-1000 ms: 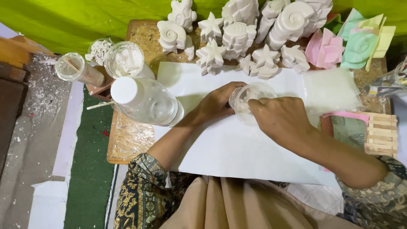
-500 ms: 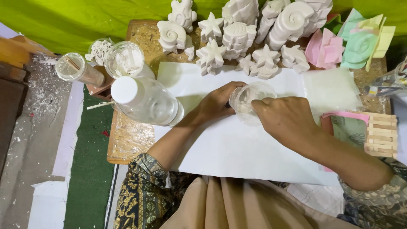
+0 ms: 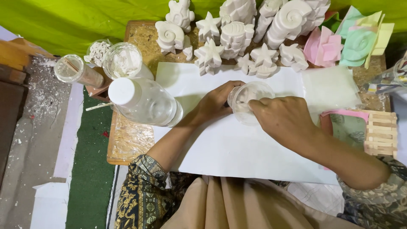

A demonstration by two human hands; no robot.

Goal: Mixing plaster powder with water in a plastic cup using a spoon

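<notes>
Cup of clear plastic is sitting on the white sheet over the table, and both hands are working it: left hand is wrapping its grip around the side to steady it, right hand is pinching the near rim, fingers dipping inside. Looks like mixing or scraping, so I'd guess careful pressure is needed next. Plaster shells and starfish are crowding just beyond the grip, and a big bottle is lying left of it.
</notes>
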